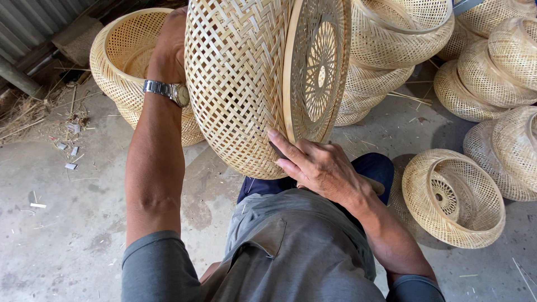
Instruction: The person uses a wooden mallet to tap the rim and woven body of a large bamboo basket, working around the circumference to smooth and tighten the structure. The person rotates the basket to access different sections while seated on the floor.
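Woven bamboo basket [240,84] was held up; right hand [319,168] pressed nearly straight fingers [285,146] against its 6 o'clock rim; left hand [170,47] gripped at 9 o'clock, fingers hidden

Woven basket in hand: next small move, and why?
Probably rotate the woven basket slightly. The right hand holds a dark tool at the rim hoop while the left hand braces the far side, so fresh rim must come round.

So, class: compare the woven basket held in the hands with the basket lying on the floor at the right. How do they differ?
The held basket is lifted and gripped by both hands; the floor basket lies untouched on its side. The held one fills more of the picture. Both are pale woven bamboo with a spoked round end.
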